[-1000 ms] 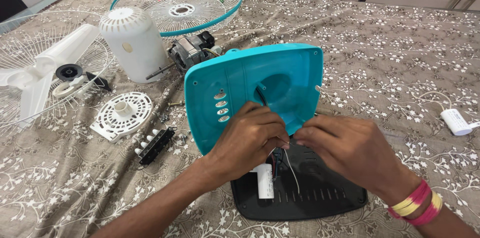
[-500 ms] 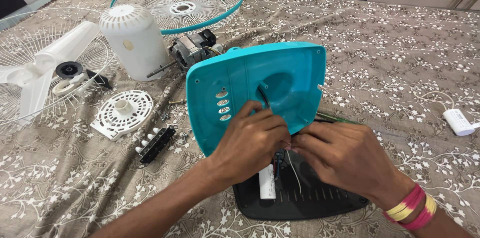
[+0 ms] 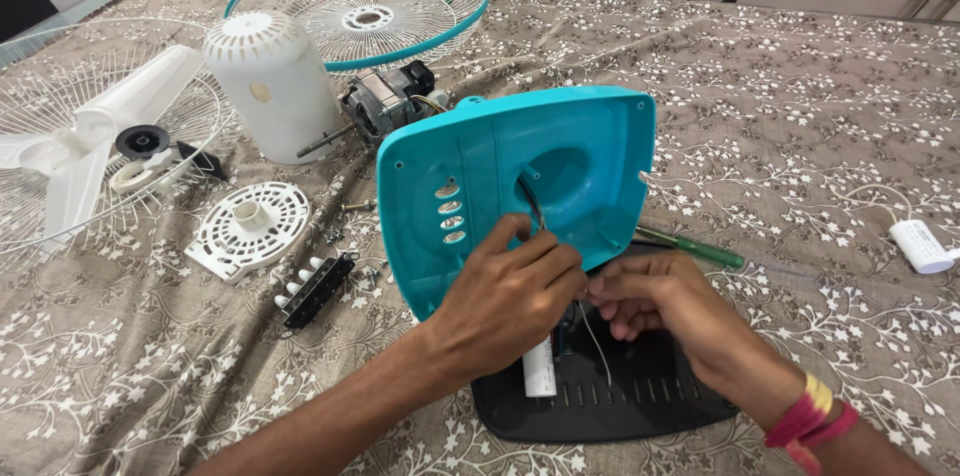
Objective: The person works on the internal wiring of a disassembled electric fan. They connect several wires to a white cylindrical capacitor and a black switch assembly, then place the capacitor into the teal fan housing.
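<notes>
The teal fan base cover [image 3: 520,186] stands tilted up on the black bottom plate [image 3: 610,406], mid table [image 3: 820,106]. Left hand [image 3: 505,291] pinches a thin wire at the cover's inside. Right hand [image 3: 660,306] is curled w/ fingers closed on wires just beside it. A green screwdriver [image 3: 695,251] lies behind the right hand. Fan motor [image 3: 385,96] & white motor cover [image 3: 265,86] sit further back.

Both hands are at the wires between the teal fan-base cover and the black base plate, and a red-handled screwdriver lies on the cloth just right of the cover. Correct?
Not quite: the head view shows the screwdriver has a green handle, not red. The rest holds: the left hand and right hand work at the wires between the teal cover and black base plate.
</notes>
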